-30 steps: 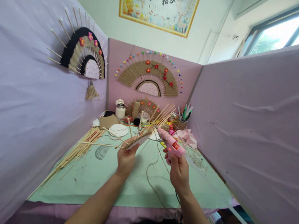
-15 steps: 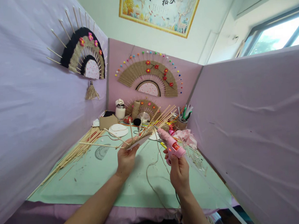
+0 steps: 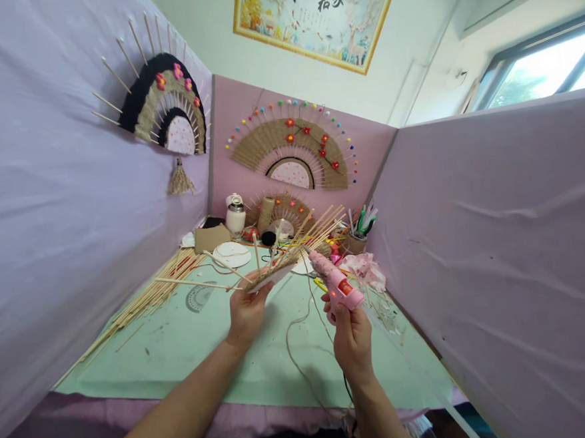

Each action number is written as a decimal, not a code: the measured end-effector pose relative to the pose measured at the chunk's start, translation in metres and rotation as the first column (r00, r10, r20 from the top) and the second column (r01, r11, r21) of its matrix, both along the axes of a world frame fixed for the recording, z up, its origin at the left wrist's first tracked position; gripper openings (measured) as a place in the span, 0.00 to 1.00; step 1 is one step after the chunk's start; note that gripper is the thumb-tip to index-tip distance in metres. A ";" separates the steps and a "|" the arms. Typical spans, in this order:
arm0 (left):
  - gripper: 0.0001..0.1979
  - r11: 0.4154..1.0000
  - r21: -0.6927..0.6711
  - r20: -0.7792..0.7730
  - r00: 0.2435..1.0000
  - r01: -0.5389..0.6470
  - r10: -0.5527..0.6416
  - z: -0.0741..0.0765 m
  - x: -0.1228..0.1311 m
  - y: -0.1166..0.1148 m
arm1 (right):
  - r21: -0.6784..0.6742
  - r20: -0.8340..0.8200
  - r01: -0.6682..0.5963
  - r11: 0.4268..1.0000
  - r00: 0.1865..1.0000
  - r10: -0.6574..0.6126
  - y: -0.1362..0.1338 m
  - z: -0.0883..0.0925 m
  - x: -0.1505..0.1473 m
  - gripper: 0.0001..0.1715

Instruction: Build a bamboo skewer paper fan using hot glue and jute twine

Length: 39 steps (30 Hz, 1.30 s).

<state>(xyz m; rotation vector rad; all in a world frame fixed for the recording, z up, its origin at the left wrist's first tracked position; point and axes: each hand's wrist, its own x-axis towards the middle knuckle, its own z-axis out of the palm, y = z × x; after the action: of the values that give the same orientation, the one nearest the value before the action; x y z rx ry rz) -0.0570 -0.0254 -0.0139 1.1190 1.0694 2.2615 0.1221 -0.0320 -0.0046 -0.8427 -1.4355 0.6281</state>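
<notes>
My left hand [image 3: 249,310] grips the near edge of a fan piece [image 3: 275,273], a pale board with twine along its edge and several thin wooden sticks spreading outward. My right hand [image 3: 351,335] is wrapped around a pink hot glue gun [image 3: 338,282]; a small light glows on its side. The gun's nozzle points up and left, close to the right end of the board. Whether the tip touches the twine I cannot tell. A strand of twine [image 3: 292,352] hangs down between my hands. A clear glue stick trails out behind the gun.
Loose wooden sticks [image 3: 143,301] lie along the left, near a protractor [image 3: 199,297]. Behind stand a white bottle [image 3: 235,217], a twine spool [image 3: 266,213] and a tool cup [image 3: 357,242]. Crumpled pink cloth [image 3: 365,270] lies at right. Finished fans [image 3: 288,156] hang on the partitions.
Almost nothing differs. The glue gun and my right hand have shifted very slightly to the right; my left hand and the fan piece stay where they were.
</notes>
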 end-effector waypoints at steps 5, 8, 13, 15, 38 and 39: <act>0.15 1.000 -0.007 -0.007 1.000 0.007 -0.007 0.002 0.001 -0.001 | 0.006 0.010 -0.009 1.000 1.000 0.008 0.000 0.000 0.000 0.20; 0.16 1.000 -0.012 -0.009 1.000 0.002 -0.002 0.002 0.001 -0.001 | 0.002 0.017 0.007 1.000 1.000 -0.007 -0.001 0.001 0.001 0.21; 0.15 1.000 -0.004 -0.001 1.000 0.017 -0.017 0.001 0.000 -0.001 | -0.012 0.021 0.018 1.000 1.000 -0.018 -0.001 0.001 0.001 0.22; 0.15 1.000 -0.002 0.002 1.000 0.016 -0.016 0.000 0.000 -0.001 | -0.012 0.023 0.018 1.000 1.000 -0.018 -0.001 0.001 0.001 0.22; 0.14 1.000 0.001 -0.004 1.000 0.001 -0.001 -0.003 -0.003 0.000 | -0.002 0.071 0.134 0.991 0.989 -0.133 0.005 0.001 0.022 0.24; 0.14 1.000 0.009 -0.019 1.000 -0.006 0.006 -0.003 -0.004 0.000 | 0.009 0.098 0.182 0.983 0.978 -0.182 0.010 0.001 0.033 0.24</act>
<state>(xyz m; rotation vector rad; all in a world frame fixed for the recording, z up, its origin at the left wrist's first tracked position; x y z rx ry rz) -0.0610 -0.0258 -0.0164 1.1449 1.0725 2.2669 0.1554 -0.0222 -0.0040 -1.0039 -1.4269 0.4525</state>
